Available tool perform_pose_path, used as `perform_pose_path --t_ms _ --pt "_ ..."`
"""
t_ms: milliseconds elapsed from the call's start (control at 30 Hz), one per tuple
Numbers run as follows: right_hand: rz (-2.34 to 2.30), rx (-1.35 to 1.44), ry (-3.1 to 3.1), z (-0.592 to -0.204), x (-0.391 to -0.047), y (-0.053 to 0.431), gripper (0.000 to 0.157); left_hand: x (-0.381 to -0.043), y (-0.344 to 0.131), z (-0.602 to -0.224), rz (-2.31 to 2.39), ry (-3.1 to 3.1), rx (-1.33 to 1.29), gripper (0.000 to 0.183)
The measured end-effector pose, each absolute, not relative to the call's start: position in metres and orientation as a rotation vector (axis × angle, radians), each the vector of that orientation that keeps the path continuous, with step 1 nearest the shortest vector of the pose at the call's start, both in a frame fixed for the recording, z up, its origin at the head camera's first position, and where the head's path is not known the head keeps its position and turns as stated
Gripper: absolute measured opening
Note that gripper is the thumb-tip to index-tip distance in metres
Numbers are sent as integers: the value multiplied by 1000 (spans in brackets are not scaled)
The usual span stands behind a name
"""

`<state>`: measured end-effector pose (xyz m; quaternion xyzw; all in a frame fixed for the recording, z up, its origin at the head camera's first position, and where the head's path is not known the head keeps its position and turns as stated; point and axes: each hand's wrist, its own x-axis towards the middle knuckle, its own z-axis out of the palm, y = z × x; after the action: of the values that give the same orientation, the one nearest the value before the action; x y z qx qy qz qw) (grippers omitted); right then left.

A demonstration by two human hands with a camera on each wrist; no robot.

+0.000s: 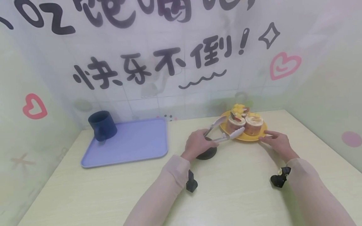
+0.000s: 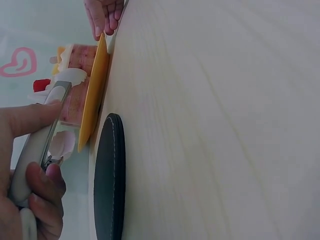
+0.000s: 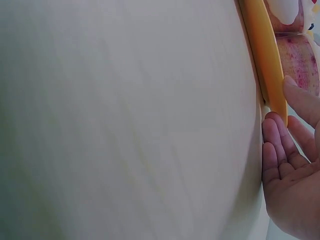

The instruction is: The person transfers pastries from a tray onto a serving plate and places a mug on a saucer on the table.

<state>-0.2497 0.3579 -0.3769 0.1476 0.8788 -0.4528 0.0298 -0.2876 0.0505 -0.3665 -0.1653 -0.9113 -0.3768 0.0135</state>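
My left hand (image 1: 199,143) grips a pair of tongs (image 1: 236,133) with white scalloped tips, their arms spread apart. The tips reach over the yellow plate (image 1: 249,138), on either side of the front left cake (image 1: 234,126). Beside it stand another round cream-topped cake (image 1: 253,128) and a third behind, topped with yellow fruit (image 1: 238,109). In the left wrist view one tip (image 2: 72,76) overlaps the cakes. My right hand (image 1: 278,143) pinches the plate's right rim; in the right wrist view the thumb (image 3: 296,95) lies over the edge and the fingers below it.
A round black coaster-like disc (image 1: 207,154) lies on the table under my left hand. At the left, a blue tray (image 1: 141,141) carries a dark blue mug (image 1: 103,125) at its back left corner. Walls printed with writing and hearts enclose the table (image 1: 226,194).
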Motion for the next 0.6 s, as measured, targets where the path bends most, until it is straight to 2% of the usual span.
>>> perform_pose_path --t_ms 600 --pt "-1409 444 2722 -381 -251 361 82 -284 29 -366 -1139 -2842 -533 43"
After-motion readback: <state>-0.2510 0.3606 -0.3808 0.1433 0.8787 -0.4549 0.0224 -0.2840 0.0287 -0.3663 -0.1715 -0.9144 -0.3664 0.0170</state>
